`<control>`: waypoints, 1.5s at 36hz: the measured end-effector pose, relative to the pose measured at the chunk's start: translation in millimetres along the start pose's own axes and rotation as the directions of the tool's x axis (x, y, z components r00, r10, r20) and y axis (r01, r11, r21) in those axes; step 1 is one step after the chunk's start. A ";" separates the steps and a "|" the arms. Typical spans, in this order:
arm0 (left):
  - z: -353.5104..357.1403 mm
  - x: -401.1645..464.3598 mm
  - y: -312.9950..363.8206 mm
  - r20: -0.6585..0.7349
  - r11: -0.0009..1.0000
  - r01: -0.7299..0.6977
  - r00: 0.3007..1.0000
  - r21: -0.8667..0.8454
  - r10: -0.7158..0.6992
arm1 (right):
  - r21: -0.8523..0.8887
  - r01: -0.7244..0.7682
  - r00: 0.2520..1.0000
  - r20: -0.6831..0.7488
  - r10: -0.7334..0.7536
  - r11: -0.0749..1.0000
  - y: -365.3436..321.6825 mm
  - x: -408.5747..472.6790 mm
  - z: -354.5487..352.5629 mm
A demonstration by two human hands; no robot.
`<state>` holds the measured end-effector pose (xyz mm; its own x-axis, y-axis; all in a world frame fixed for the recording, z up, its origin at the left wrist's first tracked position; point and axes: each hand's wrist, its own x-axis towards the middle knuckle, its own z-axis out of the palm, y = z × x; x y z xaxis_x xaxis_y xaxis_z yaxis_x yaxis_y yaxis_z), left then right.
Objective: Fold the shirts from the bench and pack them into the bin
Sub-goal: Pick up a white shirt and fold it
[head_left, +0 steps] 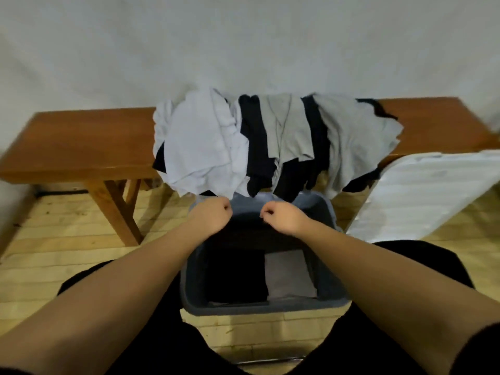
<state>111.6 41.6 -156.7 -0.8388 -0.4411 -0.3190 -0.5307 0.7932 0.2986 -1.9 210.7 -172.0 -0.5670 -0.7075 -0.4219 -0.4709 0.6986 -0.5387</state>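
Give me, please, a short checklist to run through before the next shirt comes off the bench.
1. Left hand free: cannot tell; fingers curled, maybe pinching dark cloth.
2. Right hand free: cannot tell, same pose.
3. Bin within reach below the hands: ok.
4. Room in bin: ok; folded black shirt and folded grey shirt lie low.
5. Shirts left on bench: ok; white shirt hangs nearest.

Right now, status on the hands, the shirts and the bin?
Left hand and right hand curled, nothing visibly held, over bin. Folded dark and grey shirts inside; unfolded pile draped on bench. Nothing in the way.
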 end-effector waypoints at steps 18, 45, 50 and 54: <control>-75.2 32.9 -7.8 -0.364 0.999 -0.029 0.930 0.040 0.042 | -0.317 0.297 0.885 -0.263 -0.384 0.901 -68.8 35.2 -76.3; -72.3 77.1 -46.9 -0.321 0.995 -0.094 0.942 0.037 0.101 | -0.185 0.135 0.960 -0.220 -0.175 0.973 -106.9 122.4 -49.8; -100.5 69.2 -43.8 -0.111 0.996 -0.032 0.994 -0.088 0.022 | -0.170 0.159 0.978 -0.106 -0.178 0.973 -120.6 115.2 -75.3; -126.1 53.0 -41.8 -0.160 0.965 -0.024 0.987 -0.260 -0.018 | -0.123 0.207 0.969 -0.109 -0.221 0.970 -143.8 99.7 -99.4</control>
<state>74.0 -67.8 -72.6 -0.8378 -0.5166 -0.1766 -0.5233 0.6676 0.5295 -57.9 50.4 -64.1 -0.5192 -0.8284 -0.2102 -0.6577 0.5444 -0.5206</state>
